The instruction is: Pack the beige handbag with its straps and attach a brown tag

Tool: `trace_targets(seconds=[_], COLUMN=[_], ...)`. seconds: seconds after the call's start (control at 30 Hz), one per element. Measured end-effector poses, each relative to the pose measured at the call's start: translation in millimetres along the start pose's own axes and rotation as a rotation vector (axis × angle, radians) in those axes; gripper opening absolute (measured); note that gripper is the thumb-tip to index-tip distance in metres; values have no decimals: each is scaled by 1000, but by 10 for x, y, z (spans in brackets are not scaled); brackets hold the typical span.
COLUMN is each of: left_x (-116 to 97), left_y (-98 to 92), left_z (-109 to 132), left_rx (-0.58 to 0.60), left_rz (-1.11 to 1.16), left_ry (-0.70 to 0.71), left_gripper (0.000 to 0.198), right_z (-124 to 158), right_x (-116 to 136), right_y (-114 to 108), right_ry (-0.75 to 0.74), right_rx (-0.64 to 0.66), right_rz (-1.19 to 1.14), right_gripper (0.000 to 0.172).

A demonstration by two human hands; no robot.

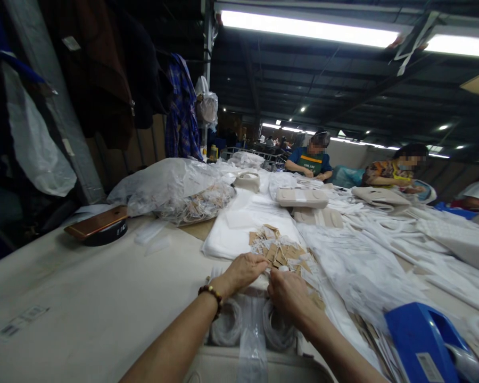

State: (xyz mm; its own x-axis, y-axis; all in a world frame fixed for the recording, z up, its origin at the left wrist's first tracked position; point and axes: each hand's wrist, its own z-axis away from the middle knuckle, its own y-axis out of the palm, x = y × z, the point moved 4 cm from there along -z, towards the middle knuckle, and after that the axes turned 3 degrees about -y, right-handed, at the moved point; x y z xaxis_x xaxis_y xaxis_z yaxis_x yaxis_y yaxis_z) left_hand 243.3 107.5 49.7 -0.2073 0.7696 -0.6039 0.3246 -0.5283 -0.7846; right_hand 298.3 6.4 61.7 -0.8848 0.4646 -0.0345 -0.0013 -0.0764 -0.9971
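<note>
My left hand (242,270), with a beaded bracelet on the wrist, is closed in a pinch at the near edge of a pile of brown cardboard tags (281,254) with pale strings. Close beside it my right hand (290,293) is also closed, its fingers curled in. What either hand pinches is too small to make out. Below them lies a beige bag (223,367), its coiled handles (226,323) wrapped in clear plastic and a clear strip (252,340) running down between the coils.
A blue tape dispenser (423,340) stands at the lower right. White plastic sleeves (247,210) are stacked beyond the tags. A phone (98,222) rests on a black roll at left, near a big plastic bag (175,186). Two people (309,159) work across the table.
</note>
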Motion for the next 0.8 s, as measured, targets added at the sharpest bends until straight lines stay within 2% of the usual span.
trace_targets(seconds=[0.2, 0.47, 0.63, 0.8], left_x=[-52, -163, -84, 41], left_y=[33, 12, -26, -79], left_z=[-156, -99, -105, -86], left_rx=[27, -25, -38, 46], left_rz=[-24, -169, -253, -290], left_ry=[-119, -301, -317, -299], left_gripper=[25, 21, 22, 19], right_z=[18, 2, 15, 10], right_x=[7, 26, 23, 22], right_y=[13, 39, 52, 67], right_ry=[25, 45, 42, 34], right_rx=[-11, -11, -21, -33], right_rz=[-2, -16, -25, -34], right_gripper=[27, 29, 29, 28])
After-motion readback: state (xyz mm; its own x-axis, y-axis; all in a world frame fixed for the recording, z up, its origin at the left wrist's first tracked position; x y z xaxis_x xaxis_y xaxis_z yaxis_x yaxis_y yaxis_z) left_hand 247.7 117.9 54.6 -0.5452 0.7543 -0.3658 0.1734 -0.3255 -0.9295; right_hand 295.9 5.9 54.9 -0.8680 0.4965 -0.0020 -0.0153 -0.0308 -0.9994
